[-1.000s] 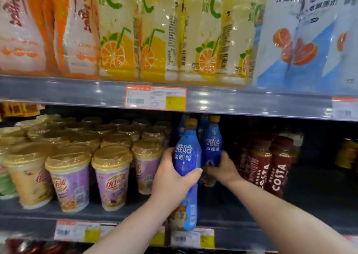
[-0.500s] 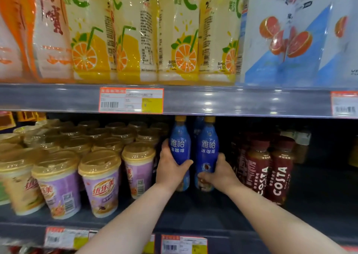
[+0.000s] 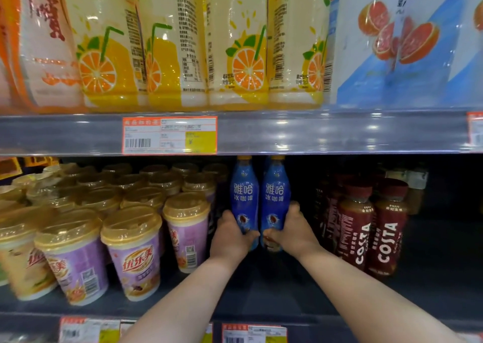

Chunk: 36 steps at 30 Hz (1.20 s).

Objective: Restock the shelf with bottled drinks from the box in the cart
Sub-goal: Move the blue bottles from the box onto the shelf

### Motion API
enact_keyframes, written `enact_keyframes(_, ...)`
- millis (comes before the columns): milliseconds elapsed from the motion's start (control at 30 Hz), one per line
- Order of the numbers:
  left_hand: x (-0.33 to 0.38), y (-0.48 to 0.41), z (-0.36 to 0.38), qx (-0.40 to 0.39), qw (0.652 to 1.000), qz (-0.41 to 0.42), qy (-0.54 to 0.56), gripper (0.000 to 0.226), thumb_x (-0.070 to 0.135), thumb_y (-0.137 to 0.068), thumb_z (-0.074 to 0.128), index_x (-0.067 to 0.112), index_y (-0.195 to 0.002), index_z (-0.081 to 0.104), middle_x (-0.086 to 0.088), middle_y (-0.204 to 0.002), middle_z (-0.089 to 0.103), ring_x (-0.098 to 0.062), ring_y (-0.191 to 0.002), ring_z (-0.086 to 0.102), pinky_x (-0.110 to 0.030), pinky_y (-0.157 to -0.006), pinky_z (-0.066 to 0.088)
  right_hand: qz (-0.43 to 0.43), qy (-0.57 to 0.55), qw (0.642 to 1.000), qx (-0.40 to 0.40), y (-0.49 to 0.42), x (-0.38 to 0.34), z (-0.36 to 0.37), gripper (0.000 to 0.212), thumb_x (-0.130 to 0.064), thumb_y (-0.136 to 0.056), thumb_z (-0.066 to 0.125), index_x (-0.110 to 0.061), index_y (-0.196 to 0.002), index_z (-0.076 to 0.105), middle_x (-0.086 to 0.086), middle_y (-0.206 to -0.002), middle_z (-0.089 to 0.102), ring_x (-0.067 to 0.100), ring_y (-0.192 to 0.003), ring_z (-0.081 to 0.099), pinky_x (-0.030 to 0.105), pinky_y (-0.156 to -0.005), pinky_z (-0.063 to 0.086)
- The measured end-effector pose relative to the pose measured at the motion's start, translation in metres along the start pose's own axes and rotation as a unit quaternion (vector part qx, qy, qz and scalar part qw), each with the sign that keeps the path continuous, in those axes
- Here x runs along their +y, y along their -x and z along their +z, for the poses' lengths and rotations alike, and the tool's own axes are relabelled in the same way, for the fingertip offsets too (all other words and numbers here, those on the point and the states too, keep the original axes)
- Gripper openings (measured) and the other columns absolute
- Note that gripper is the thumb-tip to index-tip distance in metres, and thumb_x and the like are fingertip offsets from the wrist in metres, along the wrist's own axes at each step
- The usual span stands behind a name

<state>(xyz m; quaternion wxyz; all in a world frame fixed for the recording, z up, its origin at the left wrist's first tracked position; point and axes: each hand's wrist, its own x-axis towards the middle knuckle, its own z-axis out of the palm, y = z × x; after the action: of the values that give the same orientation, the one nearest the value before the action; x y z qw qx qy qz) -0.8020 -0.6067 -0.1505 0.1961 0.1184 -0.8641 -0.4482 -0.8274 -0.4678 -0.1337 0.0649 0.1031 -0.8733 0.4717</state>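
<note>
Two blue iced-coffee bottles with gold caps stand side by side, upright, deep on the lower shelf (image 3: 261,298). My left hand (image 3: 231,235) grips the lower body of the left blue bottle (image 3: 244,193). My right hand (image 3: 294,231) grips the lower body of the right blue bottle (image 3: 275,193). My thumbs nearly meet in front of the two bottles. The bottles' caps reach just under the upper shelf's rail (image 3: 313,131). More blue bottles stand behind them, mostly hidden. The box and cart are out of view.
Purple and beige milk-tea cups (image 3: 133,251) fill the lower shelf to the left. Dark red Costa bottles (image 3: 371,225) stand to the right, with dark shelf space beyond them. Large orange-juice bottles (image 3: 235,42) line the upper shelf. Price tags (image 3: 170,135) hang on the rails.
My left hand carried its blue bottle from the shelf's front edge back beside the right bottle. Both hands slid lower on the bottles and pushed them deeper.
</note>
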Motion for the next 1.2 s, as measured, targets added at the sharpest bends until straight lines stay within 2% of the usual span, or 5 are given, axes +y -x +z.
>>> enact_keyframes(433,0.004,-0.005,-0.001,-0.007,0.999,-0.018,-0.034,0.054,0.021,-0.077,0.075,0.008,-0.119,0.043,-0.011,-0.127,0.056,-0.025,-0.116,0.055,-0.034,-0.096,0.045,0.020,0.019,1.000,-0.001,-0.006,-0.006,0.002,0.067,-0.012,-0.075,0.076,-0.011,-0.126,0.033,0.011,-0.126,0.054,0.025,-0.114,0.056,0.035,-0.092,0.046)
enact_keyframes(733,0.011,0.014,-0.012,-0.027,0.996,-0.029,-0.083,0.070,0.036,-0.080,0.071,0.015,-0.136,0.034,-0.005,-0.137,0.048,-0.023,-0.125,0.049,-0.030,-0.102,0.039,0.018,0.141,0.989,-0.035,0.011,-0.012,-0.014,0.078,-0.036,-0.077,0.073,-0.015,-0.136,0.026,0.010,-0.131,0.047,0.028,-0.114,0.055,0.041,-0.092,0.048)
enact_keyframes(900,0.018,0.043,-0.017,-0.048,0.971,0.010,-0.236,0.073,0.048,-0.082,0.062,0.020,-0.141,0.028,-0.009,-0.139,0.042,-0.027,-0.125,0.047,-0.036,-0.101,0.043,-0.063,0.328,0.940,-0.073,0.036,-0.007,-0.023,0.070,-0.047,-0.086,0.059,-0.020,-0.139,0.023,0.006,-0.136,0.036,0.027,-0.121,0.043,0.037,-0.087,0.044)
enact_keyframes(1033,0.019,0.073,-0.023,-0.023,0.902,0.099,-0.419,0.073,0.055,-0.085,0.053,0.020,-0.143,0.027,-0.009,-0.139,0.041,-0.030,-0.126,0.042,-0.040,-0.100,0.040,-0.161,0.420,0.888,-0.098,0.051,-0.005,-0.023,0.063,-0.048,-0.089,0.051,-0.019,-0.140,0.029,0.006,-0.142,0.033,0.028,-0.127,0.035,0.040,-0.097,0.036)
enact_keyframes(1200,0.009,0.105,-0.040,-0.015,0.888,0.128,-0.442,0.059,0.053,-0.087,0.050,0.018,-0.133,0.043,-0.008,-0.131,0.047,-0.029,-0.123,0.043,-0.040,-0.099,0.037,-0.234,0.429,0.866,-0.105,0.077,-0.015,-0.010,0.062,-0.051,-0.088,0.051,-0.021,-0.139,0.033,0.006,-0.142,0.038,0.029,-0.130,0.035,0.042,-0.101,0.035)
